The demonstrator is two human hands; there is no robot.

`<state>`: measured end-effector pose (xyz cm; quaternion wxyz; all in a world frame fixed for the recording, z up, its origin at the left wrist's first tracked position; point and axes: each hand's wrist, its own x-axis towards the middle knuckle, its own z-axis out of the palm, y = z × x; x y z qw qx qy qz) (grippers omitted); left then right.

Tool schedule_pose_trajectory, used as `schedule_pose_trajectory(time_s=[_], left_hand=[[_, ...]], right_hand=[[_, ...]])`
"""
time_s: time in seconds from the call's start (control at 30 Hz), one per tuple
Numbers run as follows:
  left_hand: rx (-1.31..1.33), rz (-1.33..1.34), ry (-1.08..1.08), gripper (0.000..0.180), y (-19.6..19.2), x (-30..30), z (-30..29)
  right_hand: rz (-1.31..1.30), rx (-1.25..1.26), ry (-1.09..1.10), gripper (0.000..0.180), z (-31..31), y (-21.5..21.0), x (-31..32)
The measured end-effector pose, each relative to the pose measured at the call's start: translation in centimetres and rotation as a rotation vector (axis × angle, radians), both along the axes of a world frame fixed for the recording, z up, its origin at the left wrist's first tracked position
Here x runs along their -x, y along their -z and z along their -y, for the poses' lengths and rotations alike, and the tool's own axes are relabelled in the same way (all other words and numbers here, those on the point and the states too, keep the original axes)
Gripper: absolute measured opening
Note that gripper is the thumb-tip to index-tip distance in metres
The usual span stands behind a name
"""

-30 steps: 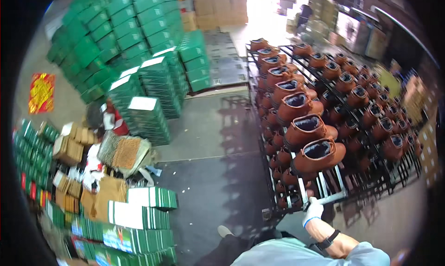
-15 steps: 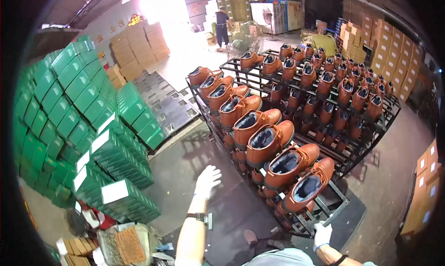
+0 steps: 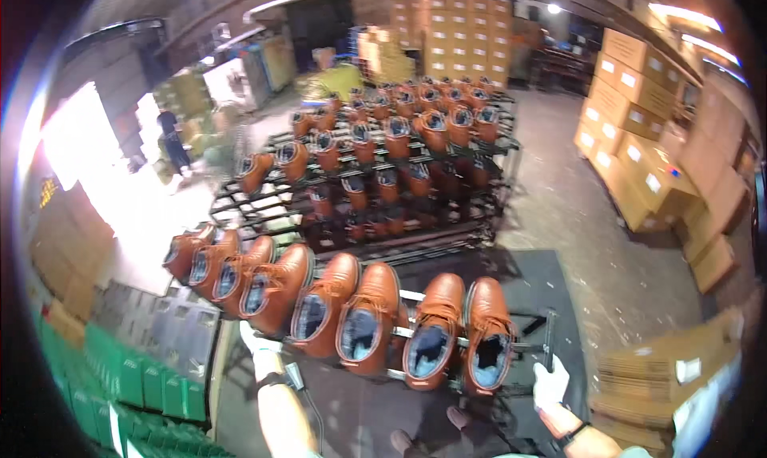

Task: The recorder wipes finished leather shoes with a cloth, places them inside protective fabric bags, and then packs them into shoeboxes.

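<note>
Clamped the white-gloved right grip (image 3: 551,384) on the black bar (image 3: 550,334) at the right end of the near black metal rack (image 3: 524,347). Placed the white-gloved left grip (image 3: 261,348) just beside that rack's left part, below the laced reddish-brown leather shoes (image 3: 339,278); could not tell its fingers as together or apart. Saw those shoes in a slanting row along the rack's top, toes away. Noted green boxes (image 3: 128,378) at lower left; farther off, a second black metal rack (image 3: 423,246) with similar shoes (image 3: 397,138), then stacked brown cardboard cartons (image 3: 467,39) behind.
</note>
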<state>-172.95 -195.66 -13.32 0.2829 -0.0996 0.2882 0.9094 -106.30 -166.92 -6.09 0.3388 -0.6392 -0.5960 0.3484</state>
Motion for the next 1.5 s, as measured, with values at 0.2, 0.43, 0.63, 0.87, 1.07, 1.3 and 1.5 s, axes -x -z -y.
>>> schedule_pose_trajectory(time_s=[0.2,0.43,0.63,0.87,1.07,1.3,1.5], left_hand=[[0.250,-0.117,-0.116,0.062,11.3,4.0,11.0],[0.294,0.038,0.199,0.053,9.4,-1.8,10.6],[0.409,-0.001,0.365,0.049,7.2,-8.6,10.8],[0.464,-0.069,0.696,0.043,6.2,-25.7,3.1],[0.576,-0.181,0.757,0.039,2.4,-32.4,7.5],[0.675,-0.302,0.863,0.035,-0.3,-39.7,9.4],[0.787,-0.472,0.884,0.032,-3.5,-47.2,5.4]], right_hand=[[0.088,-0.202,-0.013,0.048,-0.7,5.9,3.5],[0.287,-0.206,0.009,0.047,-6.5,3.5,3.4],[0.342,-0.234,-0.071,0.041,-10.1,1.0,6.2],[0.187,-0.209,0.010,0.054,-13.8,0.5,0.8],[0.323,-0.219,0.258,0.068,-3.8,1.0,-15.5],[0.093,-0.059,1.286,0.079,8.8,9.4,-50.9],[-0.576,-0.354,1.404,0.080,10.1,8.6,-70.1]])
